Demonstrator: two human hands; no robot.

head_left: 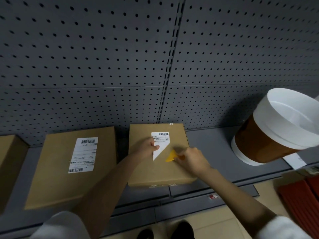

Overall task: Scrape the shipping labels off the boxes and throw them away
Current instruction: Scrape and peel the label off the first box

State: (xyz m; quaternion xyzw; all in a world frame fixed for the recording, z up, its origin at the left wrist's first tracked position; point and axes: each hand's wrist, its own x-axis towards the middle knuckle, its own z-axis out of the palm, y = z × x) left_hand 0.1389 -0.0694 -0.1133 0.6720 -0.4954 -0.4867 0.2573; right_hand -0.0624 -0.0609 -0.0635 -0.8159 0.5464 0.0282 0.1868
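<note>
A brown cardboard box (155, 171) lies on the grey shelf in the middle. Its white shipping label (161, 140) is half peeled, with the lower part folded up into a white triangle. My left hand (145, 149) pinches the lifted flap of that label. My right hand (190, 160) grips a yellow scraper (170, 156), whose blade rests on the box top just right of the flap. A second box (57, 178) to the left carries a whole label (83, 155).
A brown bin (269, 138) lined with a white bag stands on the shelf at the right. A third box (10, 161) shows at the far left edge. Grey pegboard (120, 57) backs the shelf. Red ribbed material (300, 204) lies on the floor, lower right.
</note>
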